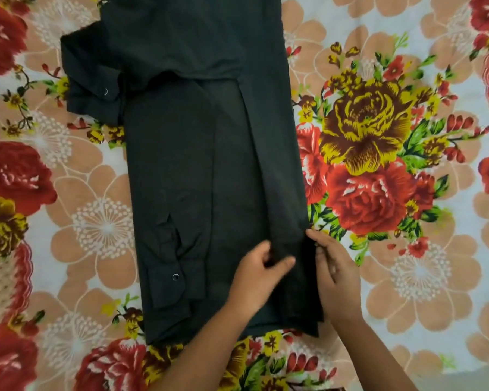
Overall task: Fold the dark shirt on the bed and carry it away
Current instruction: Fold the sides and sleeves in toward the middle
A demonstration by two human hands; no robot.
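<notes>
The dark shirt (209, 170) lies flat on the bed, on a flowered sheet (378, 153), folded into a long narrow strip that runs from the top of the view down to the near edge. One sleeve is folded along the strip's left side, its cuff (171, 280) with a small round snap near the bottom. Another cuff (92, 91), also with a snap, sticks out past the strip's left edge near the top.

Both hands are at the lower right part of the shirt. The left hand (259, 280) rests on the cloth, fingers curled and thumb closed against them, pinching a fold of fabric. The right hand (335, 272) is just beside it at the shirt's right edge, fingers bent inward and gripping that edge, with the fingertips touching the cloth. The two hands are near each other, with a narrow band of shirt between them. The bare forearms come in from the bottom of the view.

No brand, label or writing can be read on the shirt or the sheet.
</notes>
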